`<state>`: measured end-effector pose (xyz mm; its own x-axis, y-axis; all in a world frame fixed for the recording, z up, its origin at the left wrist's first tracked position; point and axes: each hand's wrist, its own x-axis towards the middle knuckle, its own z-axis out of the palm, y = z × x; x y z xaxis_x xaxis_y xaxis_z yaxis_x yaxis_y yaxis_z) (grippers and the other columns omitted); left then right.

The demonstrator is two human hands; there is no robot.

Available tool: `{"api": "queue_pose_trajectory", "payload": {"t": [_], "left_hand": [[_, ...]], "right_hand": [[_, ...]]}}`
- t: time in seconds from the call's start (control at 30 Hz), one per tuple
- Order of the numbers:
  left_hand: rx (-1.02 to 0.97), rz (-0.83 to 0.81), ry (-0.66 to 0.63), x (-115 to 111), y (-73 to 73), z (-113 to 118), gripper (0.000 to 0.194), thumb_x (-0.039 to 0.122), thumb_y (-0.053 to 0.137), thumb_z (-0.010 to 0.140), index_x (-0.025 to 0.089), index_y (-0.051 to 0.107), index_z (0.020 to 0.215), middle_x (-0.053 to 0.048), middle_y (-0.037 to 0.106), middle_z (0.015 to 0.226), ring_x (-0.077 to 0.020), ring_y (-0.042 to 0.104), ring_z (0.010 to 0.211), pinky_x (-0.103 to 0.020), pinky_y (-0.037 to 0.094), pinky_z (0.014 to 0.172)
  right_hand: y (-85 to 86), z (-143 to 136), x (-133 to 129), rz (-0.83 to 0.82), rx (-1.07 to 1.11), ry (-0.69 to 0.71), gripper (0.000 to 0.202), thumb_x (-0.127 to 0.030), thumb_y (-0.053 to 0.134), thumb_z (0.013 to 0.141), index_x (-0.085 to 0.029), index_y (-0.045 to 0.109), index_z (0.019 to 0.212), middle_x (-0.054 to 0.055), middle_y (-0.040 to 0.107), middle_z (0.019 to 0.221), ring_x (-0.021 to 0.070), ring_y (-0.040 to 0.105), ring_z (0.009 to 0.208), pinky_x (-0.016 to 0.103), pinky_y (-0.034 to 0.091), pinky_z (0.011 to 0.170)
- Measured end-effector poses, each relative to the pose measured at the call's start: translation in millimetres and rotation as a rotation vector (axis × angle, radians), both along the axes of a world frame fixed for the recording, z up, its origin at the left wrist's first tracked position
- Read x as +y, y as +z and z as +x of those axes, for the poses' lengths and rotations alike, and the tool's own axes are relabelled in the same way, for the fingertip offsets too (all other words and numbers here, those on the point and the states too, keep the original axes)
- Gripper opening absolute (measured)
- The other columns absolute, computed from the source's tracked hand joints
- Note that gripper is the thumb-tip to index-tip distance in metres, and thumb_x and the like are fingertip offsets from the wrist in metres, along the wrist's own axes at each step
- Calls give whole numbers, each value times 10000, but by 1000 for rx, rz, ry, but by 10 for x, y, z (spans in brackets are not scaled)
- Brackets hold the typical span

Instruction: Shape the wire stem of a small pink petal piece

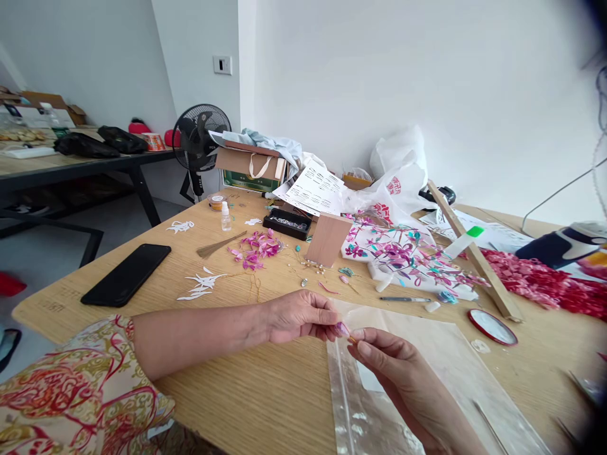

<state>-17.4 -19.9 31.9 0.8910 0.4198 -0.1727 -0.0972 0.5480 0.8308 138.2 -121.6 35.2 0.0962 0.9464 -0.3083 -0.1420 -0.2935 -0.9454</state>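
Observation:
Over the front of the table, my left hand (301, 316) pinches a small purple-pink petal (341, 328) between thumb and fingers. My right hand (391, 360) meets it from the right, its thumb and forefinger closed on a thin yellowish stem (351, 339) at the petal's lower end. Both hands hover above a clear plastic bag (348, 392) lying flat on the wood. Beyond them lie loose pink-purple petals (258, 248), white petal shapes (199, 284) and a small upright wooden block (329, 240). The fingers partly hide the petal.
A black phone (126, 275) lies at the left. Finished-looking flower sprigs (398, 253) rest on white plastic at the back right, near a wooden bar (474, 253) and a red-rimmed round lid (492, 327). A black bead tray (287, 222) and small bottle (225, 218) stand behind.

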Motion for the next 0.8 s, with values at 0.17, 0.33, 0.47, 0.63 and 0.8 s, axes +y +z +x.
{"api": "queue_pose_trajectory", "payload": {"t": [0.17, 0.33, 0.47, 0.63, 0.8], "left_hand": [[-10, 0, -13, 26, -7, -23, 160, 254, 653, 653, 100, 609, 649, -12, 621, 664, -49, 543, 570, -185, 403, 617], [7, -2, -13, 12, -8, -17, 166, 258, 656, 650, 100, 608, 640, -10, 618, 653, -46, 539, 565, -181, 397, 607], [2, 6, -4, 16, -4, -17, 170, 263, 657, 646, 100, 610, 646, -11, 617, 655, -48, 538, 570, -187, 397, 615], [6, 51, 1, 28, 12, -27, 177, 275, 658, 641, 104, 612, 649, -16, 620, 673, -53, 533, 580, -196, 393, 625], [5, 104, -9, 10, 24, 3, 198, 295, 663, 630, 106, 613, 660, -20, 619, 685, -57, 525, 590, -203, 390, 627]], "right_hand": [[-23, 43, -19, -11, 29, 8, 123, -319, 672, 609, -209, 637, 652, -27, 568, 634, 129, 481, 682, 253, 349, 683], [-29, 17, 6, 9, 11, 3, 133, -326, 670, 607, -207, 611, 616, -40, 534, 607, 122, 475, 667, 250, 355, 672], [-51, 61, -19, -12, 7, -14, 133, -332, 681, 592, -215, 656, 652, -15, 608, 648, 144, 522, 701, 282, 374, 726], [-15, 212, -21, 18, -174, -85, 197, -348, 702, 549, -222, 682, 699, 23, 651, 744, 177, 546, 755, 297, 398, 727], [198, 187, 37, 119, -445, 1, 173, -378, 661, 573, -211, 636, 611, -13, 555, 619, 135, 486, 633, 243, 388, 588]]}}
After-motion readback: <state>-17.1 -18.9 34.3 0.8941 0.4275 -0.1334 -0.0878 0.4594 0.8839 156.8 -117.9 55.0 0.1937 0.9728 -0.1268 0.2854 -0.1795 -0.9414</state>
